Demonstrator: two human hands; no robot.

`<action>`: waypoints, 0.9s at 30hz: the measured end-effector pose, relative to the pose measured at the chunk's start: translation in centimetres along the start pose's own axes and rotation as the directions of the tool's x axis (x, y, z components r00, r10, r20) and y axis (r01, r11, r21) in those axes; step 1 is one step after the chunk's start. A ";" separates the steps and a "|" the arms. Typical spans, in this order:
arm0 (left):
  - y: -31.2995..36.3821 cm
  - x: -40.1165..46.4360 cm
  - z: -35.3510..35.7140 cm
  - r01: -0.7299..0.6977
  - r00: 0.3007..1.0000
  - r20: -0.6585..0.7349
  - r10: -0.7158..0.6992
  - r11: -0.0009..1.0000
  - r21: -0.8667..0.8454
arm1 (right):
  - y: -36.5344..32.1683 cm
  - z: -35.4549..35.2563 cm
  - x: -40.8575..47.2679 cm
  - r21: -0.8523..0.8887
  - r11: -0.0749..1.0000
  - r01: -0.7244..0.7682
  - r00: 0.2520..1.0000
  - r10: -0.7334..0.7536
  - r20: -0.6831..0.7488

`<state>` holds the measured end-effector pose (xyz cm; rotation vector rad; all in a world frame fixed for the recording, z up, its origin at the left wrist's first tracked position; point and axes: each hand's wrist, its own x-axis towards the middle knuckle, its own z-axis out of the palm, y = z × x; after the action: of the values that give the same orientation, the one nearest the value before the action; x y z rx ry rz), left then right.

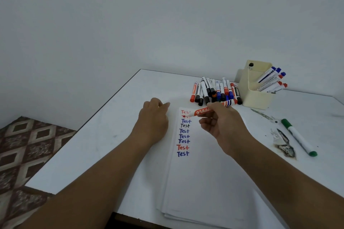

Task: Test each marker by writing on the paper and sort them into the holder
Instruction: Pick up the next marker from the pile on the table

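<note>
Right hand: the right hand [221, 124] pinches a red marker [202, 112] between thumb and fingers, barrel lying nearly flat, tip pointing left and touching the second red word at the far end of the paper [201, 173].
Left hand: the left hand [154, 117] rests on the table [104, 135] just left of the paper, fingers loosely curled; it may be holding the cap, but the view does not show one, so I cannot tell.
Paper: a column of "Test" words in red, blue and black runs from far to near; the far two red ones look faint or unfinished.
Pile: untested markers [216, 91] lie heaped just beyond the paper, touching one another.
Holder: the cream holder [255, 96] stands to the right of the pile, with several blue and red markers leaning in its right compartment.
Green marker: a green marker [297, 136] lies apart on the right, near some dark scraps.
Risk, smudge: the right palm hovers over fresh words; dragging it would smear ink.
Risk, paper shift: the left hand is off the sheet, so a firm stroke could slide it.
Risk, false verdict: so flat a tip angle may write faintly and make a good marker seem dry.
Risk, pile: reaching past could roll markers off the heap.
Risk, mis-sort: dropping red in the wrong compartment.
</note>
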<state>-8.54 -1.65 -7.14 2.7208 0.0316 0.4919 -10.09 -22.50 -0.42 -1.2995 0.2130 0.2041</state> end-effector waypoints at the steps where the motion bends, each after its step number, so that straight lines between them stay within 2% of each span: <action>1: -0.2 0.2 0.2 -0.010 1.000 0.025 0.009 0.999 0.031 | 0.2 -0.1 -0.5 -0.012 1.000 -0.016 1.000 0.016 0.013; 5: -0.3 0.6 0.4 -0.021 0.999 0.037 0.019 0.998 0.059 | 0.8 0.0 -2.4 -0.056 0.997 -0.059 0.995 0.063 0.071; 9: -0.1 0.4 0.0 -0.025 0.999 0.026 0.024 0.999 0.038 | 1.4 -0.1 -3.3 -0.016 0.998 -0.067 0.985 0.069 0.159; 14: 0.2 -0.4 -0.8 -0.066 0.996 -0.060 0.065 0.998 0.000 | 3.0 -1.3 -3.4 0.097 0.994 0.045 0.969 -0.068 0.238; 18: 0.2 -2.7 -1.6 -0.212 0.975 0.080 0.207 0.975 0.062 | 3.9 -2.0 -3.1 0.048 0.992 0.119 0.970 -0.126 0.206; 23: -1.2 -5.6 -2.8 -0.427 0.887 0.221 0.404 0.902 0.067 | 4.3 -2.0 -3.1 -0.091 0.974 0.208 0.948 -0.178 0.263; 25: -1.4 -5.7 -2.9 -0.452 0.865 0.276 0.418 0.889 0.072 | 4.4 -2.0 -3.4 -0.175 0.950 0.259 0.932 -0.198 0.304; 27: -1.1 -5.6 -2.9 -0.433 0.875 0.271 0.401 0.899 0.064 | 4.5 -1.9 -3.6 -0.257 0.906 0.337 0.908 -0.241 0.342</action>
<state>-14.77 -0.12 -6.93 2.8922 -0.6283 0.2569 -14.88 -23.31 -4.11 -1.5744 -0.2915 0.1811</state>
